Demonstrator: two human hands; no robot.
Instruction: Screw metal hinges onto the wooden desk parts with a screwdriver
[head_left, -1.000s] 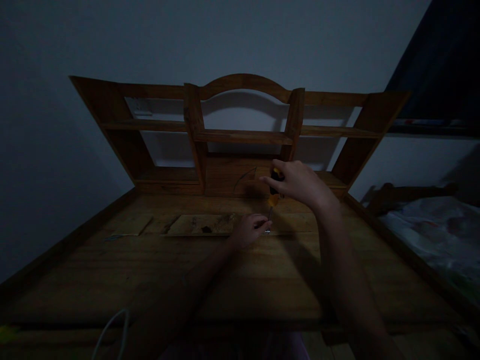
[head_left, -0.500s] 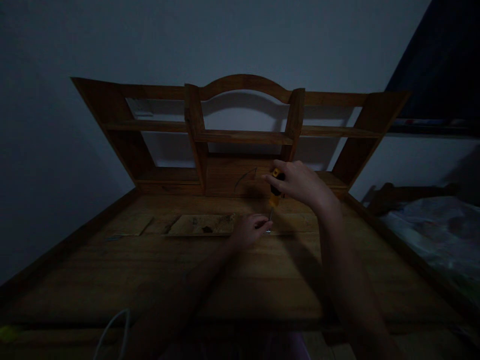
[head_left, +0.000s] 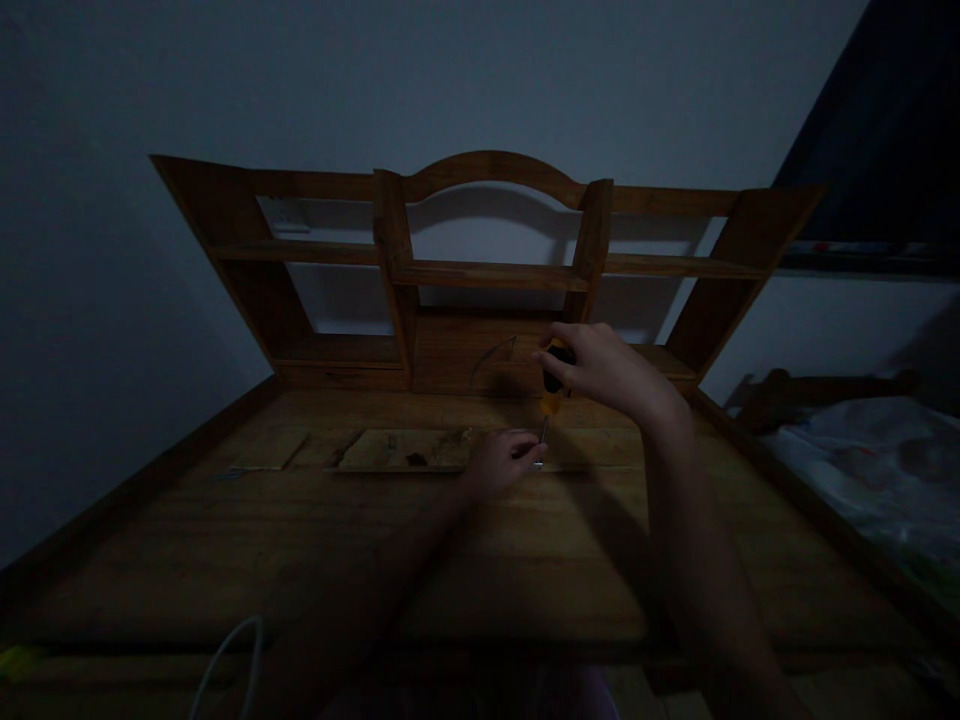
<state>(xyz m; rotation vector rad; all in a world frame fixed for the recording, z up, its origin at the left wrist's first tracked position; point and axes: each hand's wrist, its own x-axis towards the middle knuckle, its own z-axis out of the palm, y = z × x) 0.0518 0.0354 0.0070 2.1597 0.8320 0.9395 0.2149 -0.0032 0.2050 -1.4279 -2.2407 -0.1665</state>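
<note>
My right hand (head_left: 596, 365) is closed round the yellow and black handle of a screwdriver (head_left: 553, 380). The screwdriver stands nearly upright, its thin shaft pointing down. Beside the lower end of the shaft, my left hand (head_left: 506, 460) pinches with thumb and forefinger; what lies between the fingertips is too small and dark to name. A small shiny metal piece (head_left: 538, 464) shows just below those fingertips. Under both hands lies a wooden board (head_left: 405, 450) with dark, rough patches at its left part, flat on the wooden desk (head_left: 480, 560).
A wooden shelf unit (head_left: 491, 273) rises at the back of the desk. Small thin metal items (head_left: 236, 472) lie at the left by a flat wood piece (head_left: 274, 450). A white cable (head_left: 251, 640) loops at the front left edge. Plastic-covered things (head_left: 870, 460) stand at the right.
The screwdriver handle has turned slightly in my right hand. Both hands keep nearly the same place, and the whole view has shifted a little.
</note>
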